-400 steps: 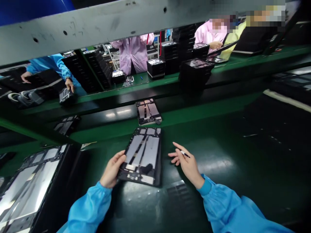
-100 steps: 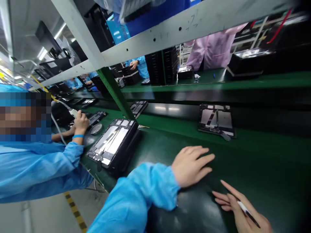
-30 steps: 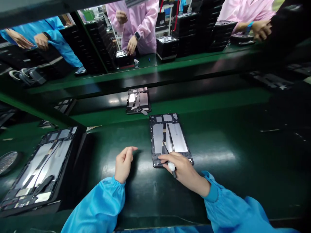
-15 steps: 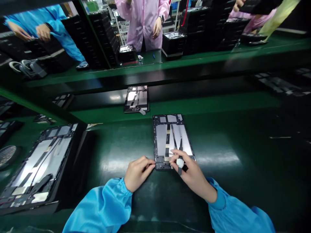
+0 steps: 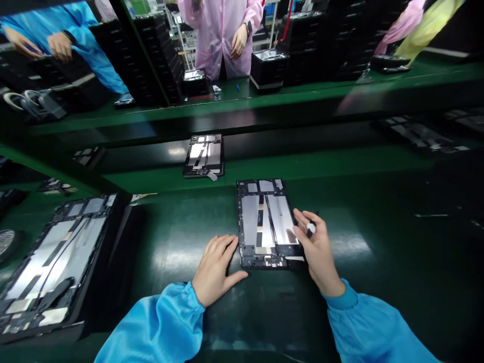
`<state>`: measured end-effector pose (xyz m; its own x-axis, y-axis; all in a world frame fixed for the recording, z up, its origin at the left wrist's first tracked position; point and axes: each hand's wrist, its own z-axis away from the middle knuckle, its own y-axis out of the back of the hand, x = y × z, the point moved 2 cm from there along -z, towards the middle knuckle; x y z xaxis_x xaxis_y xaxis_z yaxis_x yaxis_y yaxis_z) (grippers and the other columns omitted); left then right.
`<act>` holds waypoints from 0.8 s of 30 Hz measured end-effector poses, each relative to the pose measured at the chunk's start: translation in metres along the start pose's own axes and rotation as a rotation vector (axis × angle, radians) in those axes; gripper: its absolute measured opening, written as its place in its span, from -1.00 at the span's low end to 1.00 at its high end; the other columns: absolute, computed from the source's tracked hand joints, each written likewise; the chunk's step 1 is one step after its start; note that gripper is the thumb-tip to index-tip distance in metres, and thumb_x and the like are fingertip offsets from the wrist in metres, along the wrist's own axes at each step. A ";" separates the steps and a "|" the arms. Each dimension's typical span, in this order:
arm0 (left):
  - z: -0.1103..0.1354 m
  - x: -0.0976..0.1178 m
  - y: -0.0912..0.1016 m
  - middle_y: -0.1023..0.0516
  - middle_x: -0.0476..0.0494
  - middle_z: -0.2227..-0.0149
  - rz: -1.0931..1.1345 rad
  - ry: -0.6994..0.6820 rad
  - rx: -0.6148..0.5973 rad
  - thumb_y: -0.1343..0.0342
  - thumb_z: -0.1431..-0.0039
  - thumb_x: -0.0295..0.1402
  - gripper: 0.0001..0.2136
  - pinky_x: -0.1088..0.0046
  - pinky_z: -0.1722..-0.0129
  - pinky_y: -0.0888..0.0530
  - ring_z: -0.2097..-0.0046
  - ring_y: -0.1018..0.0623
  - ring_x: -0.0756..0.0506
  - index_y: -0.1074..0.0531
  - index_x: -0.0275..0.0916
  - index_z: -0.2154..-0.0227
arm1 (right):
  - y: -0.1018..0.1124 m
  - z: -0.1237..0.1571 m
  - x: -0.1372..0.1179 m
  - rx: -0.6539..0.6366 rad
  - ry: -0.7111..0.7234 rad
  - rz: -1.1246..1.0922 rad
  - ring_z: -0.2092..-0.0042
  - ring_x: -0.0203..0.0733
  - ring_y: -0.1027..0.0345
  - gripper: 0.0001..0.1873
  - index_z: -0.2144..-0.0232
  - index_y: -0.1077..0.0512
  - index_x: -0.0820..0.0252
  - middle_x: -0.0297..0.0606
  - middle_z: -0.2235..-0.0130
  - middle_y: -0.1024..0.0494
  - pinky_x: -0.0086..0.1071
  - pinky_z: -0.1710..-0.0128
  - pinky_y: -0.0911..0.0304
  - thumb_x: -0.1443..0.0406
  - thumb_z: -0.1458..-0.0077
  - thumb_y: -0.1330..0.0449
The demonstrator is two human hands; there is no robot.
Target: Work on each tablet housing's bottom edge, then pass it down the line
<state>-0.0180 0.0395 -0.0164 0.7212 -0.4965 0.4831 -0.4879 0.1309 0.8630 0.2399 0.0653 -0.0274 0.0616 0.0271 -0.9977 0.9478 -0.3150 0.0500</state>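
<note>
An opened tablet (image 5: 270,222) lies on the green bench in front of me, its silver inner plates and dark ribbon cables exposed. My left hand (image 5: 217,267) rests at its lower left edge, fingertips against the side, thumb stretched apart below the corner. At the lower right edge is my right hand (image 5: 315,244), fingers closed around a slim dark tool with a white wad (image 5: 310,230) on it. Most of that tool is hidden by the fingers, so its exact kind is unclear. A pale strip (image 5: 295,258) sits at the tablet's lower right corner.
On the left, another opened tablet (image 5: 56,257) tops a dark stack. A further tablet (image 5: 204,155) lies beyond mine, near a raised green shelf (image 5: 242,108). A green post (image 5: 56,166) slants at left. Across the shelf stand co-workers, one in a pink coat (image 5: 223,40), among black tray stacks.
My right hand has moved from over the tablet's lower part to its right edge, keeping the tool. My left fingers have spread from a pinch at the lower left corner and lie along the edge.
</note>
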 end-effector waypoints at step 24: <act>0.007 0.006 -0.008 -0.23 -0.44 -0.25 0.074 -0.004 -0.060 -0.21 -0.12 -0.04 -0.19 -0.04 -0.26 -0.20 -0.30 -0.21 -0.36 -0.02 -0.30 -0.32 | 0.003 0.000 0.020 -0.021 -0.057 -0.058 -0.26 0.17 -0.20 -0.56 -0.01 -0.24 0.00 -0.02 -0.21 -0.40 0.17 -0.13 -0.26 0.07 -0.13 -0.22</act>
<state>-0.0135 0.0298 -0.0216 0.6824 -0.4868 0.5453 -0.5095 0.2182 0.8323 0.2441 0.0645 -0.0474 -0.0110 -0.0093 -0.9999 0.9557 -0.2942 -0.0078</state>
